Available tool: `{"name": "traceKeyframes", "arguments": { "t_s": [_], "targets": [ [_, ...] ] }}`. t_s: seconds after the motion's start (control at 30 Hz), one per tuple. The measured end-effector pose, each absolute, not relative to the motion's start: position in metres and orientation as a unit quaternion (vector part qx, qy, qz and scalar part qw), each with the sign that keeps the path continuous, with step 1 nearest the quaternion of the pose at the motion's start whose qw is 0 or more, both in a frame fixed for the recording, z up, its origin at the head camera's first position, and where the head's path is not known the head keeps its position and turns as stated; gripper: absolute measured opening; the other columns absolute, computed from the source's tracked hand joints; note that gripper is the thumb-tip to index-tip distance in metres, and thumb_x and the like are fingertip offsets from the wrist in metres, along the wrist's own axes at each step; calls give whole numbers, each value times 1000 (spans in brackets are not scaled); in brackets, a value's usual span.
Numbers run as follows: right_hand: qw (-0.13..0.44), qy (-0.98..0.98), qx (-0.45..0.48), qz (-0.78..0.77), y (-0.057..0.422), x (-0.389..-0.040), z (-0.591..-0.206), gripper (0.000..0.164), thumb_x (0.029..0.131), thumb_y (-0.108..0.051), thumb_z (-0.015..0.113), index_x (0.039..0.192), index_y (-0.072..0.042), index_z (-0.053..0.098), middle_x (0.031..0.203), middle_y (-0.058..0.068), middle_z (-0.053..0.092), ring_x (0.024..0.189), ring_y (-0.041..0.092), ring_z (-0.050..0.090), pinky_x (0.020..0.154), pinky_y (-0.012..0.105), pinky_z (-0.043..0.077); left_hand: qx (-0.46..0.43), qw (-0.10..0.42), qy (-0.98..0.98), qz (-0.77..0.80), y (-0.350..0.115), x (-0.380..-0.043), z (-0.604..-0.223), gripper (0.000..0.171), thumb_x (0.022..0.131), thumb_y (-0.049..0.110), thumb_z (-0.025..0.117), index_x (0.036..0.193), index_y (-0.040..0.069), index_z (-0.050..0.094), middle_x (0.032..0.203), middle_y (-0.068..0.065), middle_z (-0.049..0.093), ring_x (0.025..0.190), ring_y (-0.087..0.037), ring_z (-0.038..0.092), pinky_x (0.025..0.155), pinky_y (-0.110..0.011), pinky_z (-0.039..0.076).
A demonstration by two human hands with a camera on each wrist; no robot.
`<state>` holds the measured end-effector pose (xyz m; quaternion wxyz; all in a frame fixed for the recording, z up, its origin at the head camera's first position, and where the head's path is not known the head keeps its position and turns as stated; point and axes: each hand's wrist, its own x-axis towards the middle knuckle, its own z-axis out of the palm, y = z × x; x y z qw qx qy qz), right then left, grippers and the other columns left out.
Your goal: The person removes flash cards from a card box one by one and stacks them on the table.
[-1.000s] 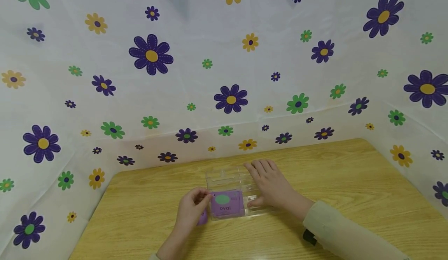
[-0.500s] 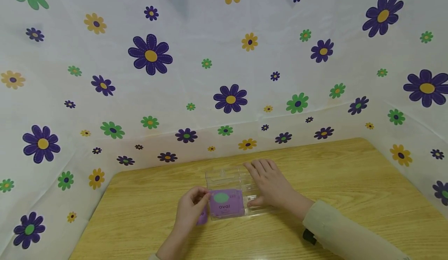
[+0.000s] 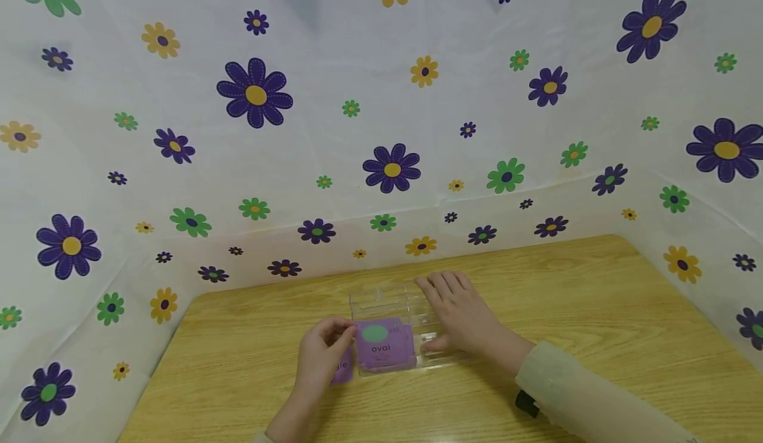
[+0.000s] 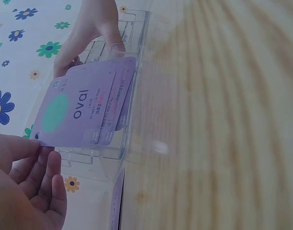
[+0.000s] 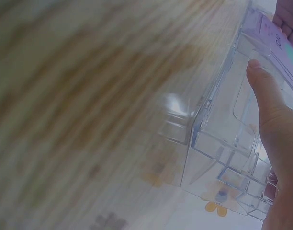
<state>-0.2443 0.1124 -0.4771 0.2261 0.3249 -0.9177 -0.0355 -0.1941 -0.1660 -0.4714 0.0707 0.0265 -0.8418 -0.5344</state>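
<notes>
My left hand (image 3: 318, 357) pinches the near-left corner of a purple card (image 3: 380, 349) printed "oval" beneath a green oval. In the left wrist view, several more purple cards (image 4: 129, 91) fan out behind it, their lower parts within a clear plastic box (image 4: 118, 152). Spread across the right part of that box, my right hand (image 3: 461, 314) grips it, thumb on the near side and fingers over the far side. The right wrist view has the thumb (image 5: 265, 88) lying along the clear wall. Another purple card (image 3: 342, 369), ending in "gle", lies left of the box, partly hidden by my left hand.
The box lies on a wood-grain table (image 3: 566, 337). Behind and at both sides hangs a white cloth (image 3: 322, 132) printed with flowers. A dark band (image 3: 527, 403) shows beneath the right sleeve (image 3: 584, 383).
My left hand has drawn the oval card slightly up and to the left, and edges of the cards behind it now show. More of the card beside the box is visible. The right hand stays put.
</notes>
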Motion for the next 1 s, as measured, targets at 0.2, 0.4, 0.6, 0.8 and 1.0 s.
{"name": "traceKeyframes", "arguments": {
  "t_s": [0.2, 0.4, 0.6, 0.8, 1.0],
  "targets": [
    [230, -917, 324, -36, 112, -244, -477, 130, 63, -91, 77, 156, -8, 41, 138, 10, 54, 123, 28, 51, 111, 47, 45, 27, 71, -835, -544, -165, -194, -470, 7, 99, 2, 71, 105, 0, 74, 98, -12, 78, 82, -10, 67, 72, -17, 55],
    [232, -916, 325, -34, 112, -244, -477, 130, 62, -91, 78, 155, -8, 41, 138, 10, 54, 123, 28, 51, 110, 47, 45, 14, 82, -832, -548, -165, -193, -471, 8, 100, 3, 70, 105, -2, 73, 97, -14, 77, 81, -10, 66, 71, -17, 55],
    [233, -916, 326, -30, 112, -245, -477, 131, 60, -91, 79, 155, -8, 42, 137, 10, 54, 122, 27, 51, 109, 46, 45, 19, 83, -831, -549, -167, -195, -472, 8, 103, 4, 68, 106, -1, 73, 96, -13, 75, 80, -6, 65, 73, -17, 57],
    [233, -916, 326, -31, 112, -245, -477, 131, 60, -91, 79, 155, -8, 41, 137, 10, 54, 122, 27, 51, 109, 46, 45, 19, 91, -834, -543, -167, -193, -471, 10, 103, 4, 67, 107, -2, 72, 96, -14, 75, 81, -8, 64, 73, -17, 57],
    [230, -917, 326, -30, 112, -245, -476, 131, 60, -91, 79, 155, -8, 41, 137, 9, 54, 122, 27, 51, 110, 46, 45, 25, 91, -824, -559, -166, -192, -470, 10, 103, 4, 66, 109, -3, 72, 97, -13, 74, 81, -6, 63, 74, -16, 56]
  ]
}}
